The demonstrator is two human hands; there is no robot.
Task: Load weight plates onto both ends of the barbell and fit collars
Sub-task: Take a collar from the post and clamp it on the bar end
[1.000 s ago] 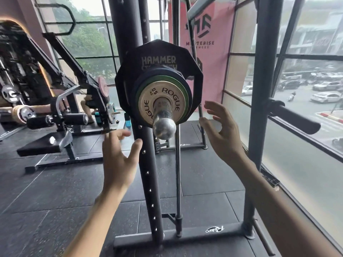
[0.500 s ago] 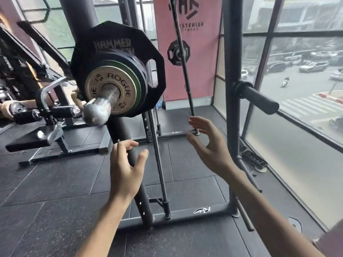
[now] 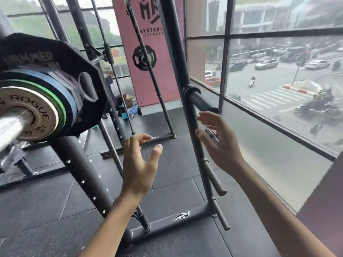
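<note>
Two bare hands, mine, both holding nothing.

1. Left hand (image 3: 138, 164): raised, fingers loose and spread, thumb out; below and right of the chrome steel barbell sleeve (image 3: 11, 125), well apart from it.
2. Right hand (image 3: 220, 145): likewise loose and spread, palm turned toward the left one; farther right of the sleeve.
3. Four plates threaded on the sleeve, outermost first: small cream round plate lettered ROGUE (image 3: 37, 108); green-edged plate (image 3: 62, 106); blue-edged plate (image 3: 71, 97); large black many-sided plate lettered HAMMER (image 3: 74, 60).
4. Bare sleeve end: projects past the cream plate toward me.
5. Dark perforated steel rack upright (image 3: 87, 175): directly below the sleeve.
6. Short black storage peg (image 3: 202, 102): right of the sleeve, just above my right hand.
7. Pink hanging banner (image 3: 154, 80): behind and right of the sleeve.
</note>
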